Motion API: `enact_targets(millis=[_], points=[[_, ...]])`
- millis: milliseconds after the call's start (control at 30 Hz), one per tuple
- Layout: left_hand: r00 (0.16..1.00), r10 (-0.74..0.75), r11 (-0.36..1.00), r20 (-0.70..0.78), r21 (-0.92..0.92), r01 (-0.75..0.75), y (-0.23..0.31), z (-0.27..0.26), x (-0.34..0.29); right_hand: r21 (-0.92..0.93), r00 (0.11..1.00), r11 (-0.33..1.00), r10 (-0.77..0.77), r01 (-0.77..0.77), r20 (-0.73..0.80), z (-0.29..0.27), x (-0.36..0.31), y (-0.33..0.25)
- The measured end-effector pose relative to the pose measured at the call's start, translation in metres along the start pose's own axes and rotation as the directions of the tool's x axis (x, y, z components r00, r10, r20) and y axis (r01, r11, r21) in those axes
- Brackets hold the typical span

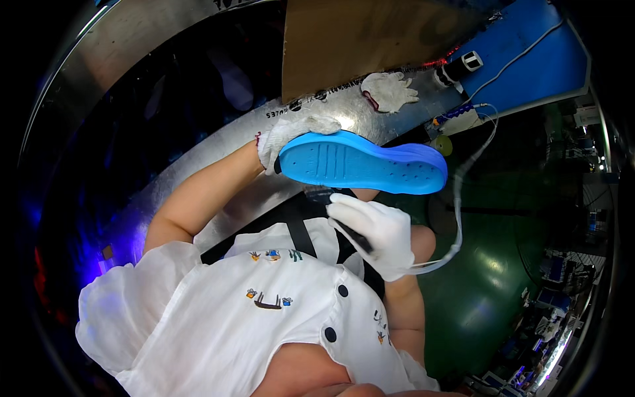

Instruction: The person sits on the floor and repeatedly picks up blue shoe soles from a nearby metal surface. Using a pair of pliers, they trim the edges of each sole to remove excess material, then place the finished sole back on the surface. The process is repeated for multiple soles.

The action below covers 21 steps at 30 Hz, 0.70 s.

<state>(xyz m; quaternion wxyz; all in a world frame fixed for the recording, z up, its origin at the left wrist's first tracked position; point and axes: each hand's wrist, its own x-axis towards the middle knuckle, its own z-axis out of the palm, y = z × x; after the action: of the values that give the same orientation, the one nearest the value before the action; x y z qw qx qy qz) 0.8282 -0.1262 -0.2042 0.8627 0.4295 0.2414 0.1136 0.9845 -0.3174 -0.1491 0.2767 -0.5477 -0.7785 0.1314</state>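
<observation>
My left hand (291, 137), in a white knit glove, grips a bright blue shoe sole (360, 165) by its far left end. The sole hangs tilted in the air, with its small holes and grooves toward me, and its rim turns violet at the right end. Just below it, my right hand (378, 233), in a smooth white glove, is closed around a dark-handled brush (320, 196). The brush's dark tip points up and left, close to the sole's lower edge; whether they touch I cannot tell. A clear tube (456, 225) runs up from beside my right wrist.
A metal work surface (205, 155) lies beyond my left arm. On it rest a spare knit glove (389, 92) and a black cylinder with a white end (460, 68). A cardboard sheet (370, 40) stands behind them, beside a blue panel (529, 46). Green floor (476, 317) shows at right.
</observation>
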Motion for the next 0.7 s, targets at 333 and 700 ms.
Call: enact_targets(millis=[333, 700], points=[[0.987, 0.158, 0.957, -0.016, 0.249, -0.149, -0.013, -0.02, 0.008, -0.067, 0.982, 0.997, -0.051, 0.04, -0.184, -0.015, -0.001, 0.016], [0.875, 0.175, 0.975, 0.45, -0.204, -0.09, -0.051, -0.054, 0.051, 0.05, 0.982, 0.994, -0.083, 0.093, -0.172, -0.025, -0.005, 0.016]])
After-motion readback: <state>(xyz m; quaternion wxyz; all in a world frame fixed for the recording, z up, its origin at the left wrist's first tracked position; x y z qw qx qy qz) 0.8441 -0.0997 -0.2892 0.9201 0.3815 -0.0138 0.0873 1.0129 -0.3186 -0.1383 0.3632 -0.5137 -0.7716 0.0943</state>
